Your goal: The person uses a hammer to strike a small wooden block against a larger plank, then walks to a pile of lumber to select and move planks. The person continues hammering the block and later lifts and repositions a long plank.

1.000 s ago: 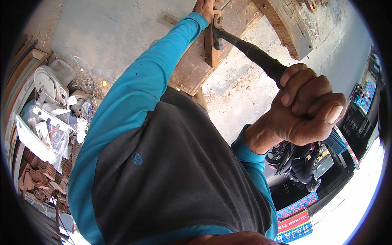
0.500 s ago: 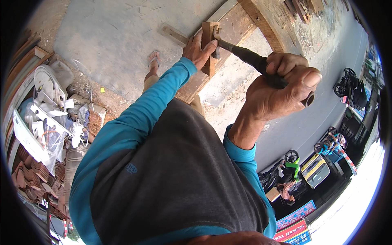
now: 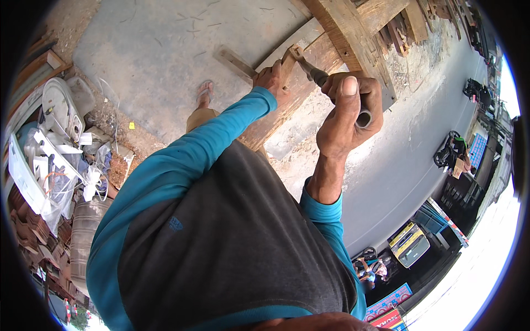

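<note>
My left hand is closed round a small wooden block, steadying it on a long timber beam. My right hand grips a claw hammer by its dark handle, and the hollow tube end sticks out past the fist. The hammer's head is at the far end of the block, close to or touching it; which one I cannot tell. Fingers of my left hand are partly hidden behind the block.
A thick crossing timber lies beyond the beam. A flat wooden strip juts out left of it. Sandalled foot stands on the grey floor. Scrap and plastic lie at left; a road with parked motorbikes runs along the right.
My right hand has moved left with the hammer, whose head now sits at the block's far end. The block has tilted, with my left hand still on it. The view has shifted slightly.
</note>
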